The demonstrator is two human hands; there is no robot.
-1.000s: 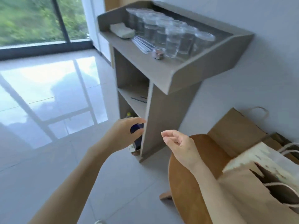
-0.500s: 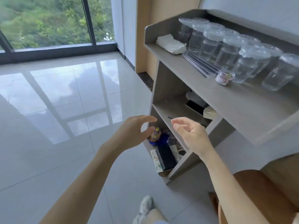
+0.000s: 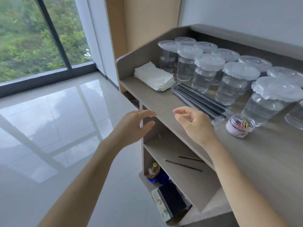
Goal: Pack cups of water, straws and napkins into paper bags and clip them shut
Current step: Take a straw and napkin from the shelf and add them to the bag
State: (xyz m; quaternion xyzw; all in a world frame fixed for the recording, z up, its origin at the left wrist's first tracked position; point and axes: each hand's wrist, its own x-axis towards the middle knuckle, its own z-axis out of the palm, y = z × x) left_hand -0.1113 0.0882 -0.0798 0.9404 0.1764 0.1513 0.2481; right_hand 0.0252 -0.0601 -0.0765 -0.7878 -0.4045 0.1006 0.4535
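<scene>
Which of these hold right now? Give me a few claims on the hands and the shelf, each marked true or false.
1. Both hands hold nothing. True: the left hand and the right hand are empty, with relaxed fingers.
2. The napkins lie to the right of the cups. False: the napkins lie to the left of the cups.
3. The straws lie on the top shelf in front of the cups. True: the straws lie on the top shelf, on the near side of the cups.
4. The small jar is empty. False: the small jar holds coloured clips.
5. The cups are uncovered. False: each one in view has a cover on top.
</scene>
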